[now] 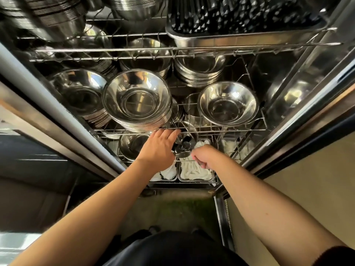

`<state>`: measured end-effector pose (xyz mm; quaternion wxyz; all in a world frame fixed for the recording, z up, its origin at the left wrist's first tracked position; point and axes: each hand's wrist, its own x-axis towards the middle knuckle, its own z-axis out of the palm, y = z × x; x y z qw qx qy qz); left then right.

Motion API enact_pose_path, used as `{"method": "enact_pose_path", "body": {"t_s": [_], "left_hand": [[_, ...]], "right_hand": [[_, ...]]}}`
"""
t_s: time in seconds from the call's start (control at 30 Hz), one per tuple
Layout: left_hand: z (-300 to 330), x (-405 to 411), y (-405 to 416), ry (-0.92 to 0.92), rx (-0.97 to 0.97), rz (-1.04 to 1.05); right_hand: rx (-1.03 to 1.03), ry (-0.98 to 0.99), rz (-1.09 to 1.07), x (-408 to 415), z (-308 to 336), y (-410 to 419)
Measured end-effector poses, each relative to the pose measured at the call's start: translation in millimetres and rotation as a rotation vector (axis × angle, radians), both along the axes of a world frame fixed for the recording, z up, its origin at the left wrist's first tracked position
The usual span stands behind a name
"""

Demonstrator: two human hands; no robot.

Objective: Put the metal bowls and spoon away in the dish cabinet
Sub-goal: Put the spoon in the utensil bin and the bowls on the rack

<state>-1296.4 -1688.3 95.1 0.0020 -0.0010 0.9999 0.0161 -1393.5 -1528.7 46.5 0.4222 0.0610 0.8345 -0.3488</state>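
The dish cabinet stands open in front of me. On its middle wire shelf (230, 129) sit stacks of metal bowls: a tall stack (137, 98) at the centre, one (80, 93) to its left and a smaller bowl (228, 103) to the right. My left hand (159, 148) reaches under that shelf's front rail, fingers stretched out and touching the rail and a small metal utensil cup (182, 150). My right hand (204, 156) is a fist just right of the cup, closed on a thin metal handle, apparently the spoon (199, 164); its bowl end is hidden.
Lower shelf holds a metal bowl (132, 144) and metal trays of white cloths (194, 169). The top shelf carries more bowl stacks (57, 20) and a tray of dark utensils (240, 14). Cabinet door frames (307, 104) flank both sides. Floor lies below.
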Motion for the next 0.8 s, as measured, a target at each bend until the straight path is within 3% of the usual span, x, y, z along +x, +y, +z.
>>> {"method": "enact_pose_path", "body": {"t_s": [0.27, 0.4, 0.8], "left_hand": [[0.5, -0.7, -1.1, 0.011, 0.025, 0.0], [-0.5, -1.1, -0.8, 0.018, 0.031, 0.0], [2.1, -2.0, 2.4, -0.007, 0.027, 0.022]], "right_hand": [[-0.145, -0.096, -0.167, -24.6, -13.3, -29.6], [-0.02, -0.09, -0.154, -32.4, -30.4, -45.6], [-0.069, -0.005, -0.216, -30.7, -45.2, -50.8]]}}
